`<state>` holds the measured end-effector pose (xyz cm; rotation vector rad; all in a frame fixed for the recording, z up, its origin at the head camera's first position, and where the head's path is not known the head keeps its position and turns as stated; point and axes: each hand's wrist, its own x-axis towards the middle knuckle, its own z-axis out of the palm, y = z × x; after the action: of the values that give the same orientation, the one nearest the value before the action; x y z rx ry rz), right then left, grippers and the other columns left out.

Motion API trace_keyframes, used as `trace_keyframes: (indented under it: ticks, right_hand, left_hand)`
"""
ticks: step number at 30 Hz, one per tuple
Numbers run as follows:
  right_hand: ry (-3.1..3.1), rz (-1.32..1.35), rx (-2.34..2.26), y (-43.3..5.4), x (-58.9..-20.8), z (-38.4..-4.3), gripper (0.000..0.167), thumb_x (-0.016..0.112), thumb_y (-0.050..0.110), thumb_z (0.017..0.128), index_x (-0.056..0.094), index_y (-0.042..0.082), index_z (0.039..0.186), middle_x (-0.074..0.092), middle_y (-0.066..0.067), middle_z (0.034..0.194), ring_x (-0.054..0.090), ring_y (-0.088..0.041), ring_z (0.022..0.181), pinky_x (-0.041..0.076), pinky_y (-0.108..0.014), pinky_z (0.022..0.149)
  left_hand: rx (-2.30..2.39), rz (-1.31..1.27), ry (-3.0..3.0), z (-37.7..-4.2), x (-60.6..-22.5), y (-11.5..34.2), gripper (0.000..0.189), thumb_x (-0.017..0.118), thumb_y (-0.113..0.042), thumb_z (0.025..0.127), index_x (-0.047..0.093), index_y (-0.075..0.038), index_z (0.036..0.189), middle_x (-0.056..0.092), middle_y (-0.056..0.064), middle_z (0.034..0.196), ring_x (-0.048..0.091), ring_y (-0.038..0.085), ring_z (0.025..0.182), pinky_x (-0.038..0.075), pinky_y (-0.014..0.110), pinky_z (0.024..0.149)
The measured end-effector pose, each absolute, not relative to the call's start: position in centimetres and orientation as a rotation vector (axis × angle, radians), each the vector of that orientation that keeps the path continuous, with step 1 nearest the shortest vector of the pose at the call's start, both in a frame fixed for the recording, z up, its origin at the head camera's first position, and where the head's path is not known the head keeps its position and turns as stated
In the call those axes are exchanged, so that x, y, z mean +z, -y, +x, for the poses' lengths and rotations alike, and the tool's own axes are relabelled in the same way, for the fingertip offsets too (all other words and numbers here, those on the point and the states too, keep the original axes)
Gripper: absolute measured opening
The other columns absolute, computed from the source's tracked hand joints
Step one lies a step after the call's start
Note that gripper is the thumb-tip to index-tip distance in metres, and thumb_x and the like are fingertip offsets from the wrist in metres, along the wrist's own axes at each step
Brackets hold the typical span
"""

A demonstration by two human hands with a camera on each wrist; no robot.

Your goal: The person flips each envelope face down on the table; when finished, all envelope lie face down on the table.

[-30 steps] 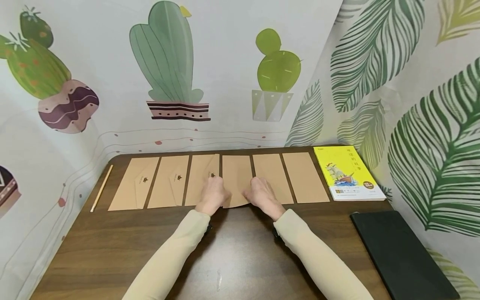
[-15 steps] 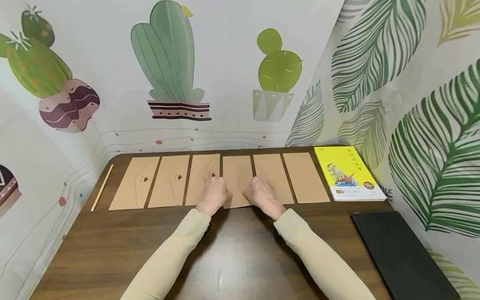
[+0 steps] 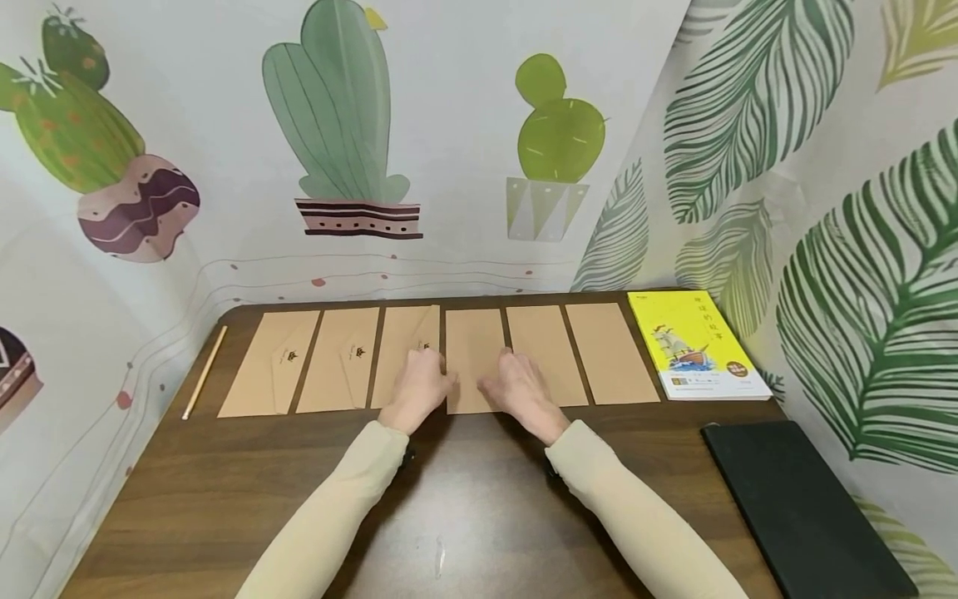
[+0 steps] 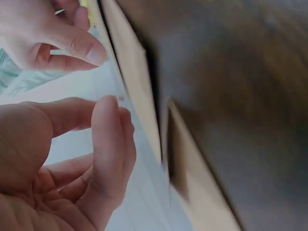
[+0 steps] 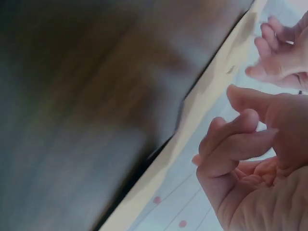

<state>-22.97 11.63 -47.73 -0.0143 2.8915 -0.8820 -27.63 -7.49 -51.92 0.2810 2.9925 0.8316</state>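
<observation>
Several brown paper envelopes lie side by side in a row across the table. The plain fourth envelope (image 3: 475, 358) lies flat between my hands. My left hand (image 3: 419, 383) hovers near its lower left edge, overlapping the third envelope (image 3: 397, 358) with its flap and crown print. At the other lower edge is my right hand (image 3: 521, 387), partly over the fifth envelope (image 3: 550, 349). In the left wrist view my left hand (image 4: 72, 163) has loosely bent fingers, with nothing between them. The right wrist view shows my right hand (image 5: 255, 154) likewise loosely curled, holding nothing, just off the envelopes.
Two more envelopes with crown prints, the first (image 3: 250, 366) and second (image 3: 322, 366), lie at left beside a pencil (image 3: 204, 373). A yellow book (image 3: 692, 341) stands at the row's right end. Nearer me on the right is a black flat pad (image 3: 801, 507). A patterned wall cloth (image 3: 456, 166) hangs behind the table.
The fourth envelope's front edge, slightly bowed up a second ago, now lies flat. Both hands have loosened from it, the left drawing slightly left.
</observation>
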Motion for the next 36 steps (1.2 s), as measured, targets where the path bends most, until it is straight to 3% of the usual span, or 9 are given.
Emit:
trace_keyframes:
  ticks: [3,5,7,10,14,18,24,31,36]
  right_hand:
    - [-2.893,-0.064,-0.942,-10.6,-47.2,-22.3,0.069,0.081,0.027,0.098,0.054,-0.013,0.148,0.063,-0.010,0.074,0.050,-0.015,0.055,0.047,-0.029,0.050]
    - [-2.925,-0.152,-0.964,-10.0,-48.3,-22.6,0.066,0.081,0.031,0.098,0.058,-0.011,0.143,0.070,-0.015,0.081,0.053,-0.015,0.058,0.051,-0.031,0.053]
    - [-2.942,-0.204,-0.973,-9.1,-48.2,-22.5,0.059,0.082,0.031,0.098,0.064,-0.011,0.136,0.076,-0.020,0.096,0.058,-0.016,0.064,0.058,-0.033,0.061]
    - [-2.934,-0.250,-0.999,-7.5,-48.2,-22.7,0.053,0.081,0.032,0.099,0.068,-0.009,0.129,0.078,-0.025,0.108,0.061,-0.017,0.065,0.058,-0.032,0.063]
    - [-2.869,-0.212,-1.010,-5.3,-47.0,-22.5,0.036,0.080,0.030,0.100,0.072,-0.004,0.109,0.074,-0.016,0.088,0.054,-0.013,0.054,0.048,-0.025,0.050]
    - [-2.838,-0.193,-1.000,-3.9,-47.1,-22.8,0.034,0.081,0.031,0.099,0.063,0.007,0.083,0.055,-0.001,0.067,0.045,-0.008,0.050,0.036,-0.020,0.043]
    - [-2.819,-0.199,-1.011,-2.5,-47.3,-23.9,0.054,0.082,0.029,0.099,0.044,0.017,0.061,0.038,0.005,0.057,0.035,-0.007,0.047,0.029,-0.019,0.040]
    - [-2.813,-0.191,-0.947,-1.4,-47.7,-24.8,0.045,0.081,0.025,0.099,0.052,0.014,0.066,0.048,0.002,0.060,0.044,-0.010,0.049,0.036,-0.020,0.043]
    - [-2.840,-0.221,-0.888,-1.0,-49.2,-25.9,0.042,0.075,0.015,0.098,0.053,0.016,0.062,0.054,0.000,0.059,0.051,-0.014,0.052,0.044,-0.025,0.047]
  left_hand:
    - [0.930,0.247,-2.986,-25.5,-48.2,8.1,0.026,0.075,-0.019,0.099,0.081,0.003,0.111,0.082,0.025,0.107,0.068,0.017,0.059,0.061,0.031,0.059]
    - [0.962,0.198,-2.961,-24.3,-45.9,8.5,0.036,0.073,-0.017,0.101,0.075,0.008,0.127,0.079,0.031,0.119,0.068,0.015,0.056,0.061,0.029,0.058]
    - [0.972,0.192,-2.965,-24.0,-45.2,9.3,0.038,0.072,-0.016,0.102,0.073,0.009,0.130,0.078,0.031,0.122,0.065,0.013,0.055,0.057,0.026,0.055]
    - [0.939,0.189,-3.017,-23.8,-44.9,10.6,0.036,0.073,-0.016,0.100,0.075,0.008,0.127,0.079,0.030,0.119,0.067,0.017,0.060,0.058,0.029,0.056]
    - [0.903,0.182,-3.094,-23.8,-45.0,12.2,0.033,0.075,-0.015,0.097,0.078,0.009,0.120,0.079,0.031,0.120,0.079,0.036,0.085,0.067,0.045,0.076]
    - [0.870,0.185,-3.129,-23.9,-45.5,13.3,0.033,0.074,-0.014,0.098,0.077,0.011,0.118,0.078,0.032,0.121,0.078,0.049,0.110,0.065,0.055,0.095]
    - [0.829,0.147,-3.145,-25.0,-47.4,14.8,0.033,0.074,-0.020,0.097,0.079,0.008,0.115,0.079,0.031,0.118,0.078,0.050,0.105,0.065,0.058,0.089]
    - [0.855,0.096,-3.155,-27.1,-50.9,17.1,0.033,0.077,-0.030,0.095,0.083,0.001,0.106,0.082,0.026,0.111,0.078,0.048,0.098,0.064,0.056,0.082]
    - [0.884,0.017,-3.120,-25.3,-48.3,16.4,0.031,0.073,-0.026,0.097,0.083,0.002,0.107,0.081,0.027,0.112,0.079,0.047,0.098,0.064,0.054,0.082]
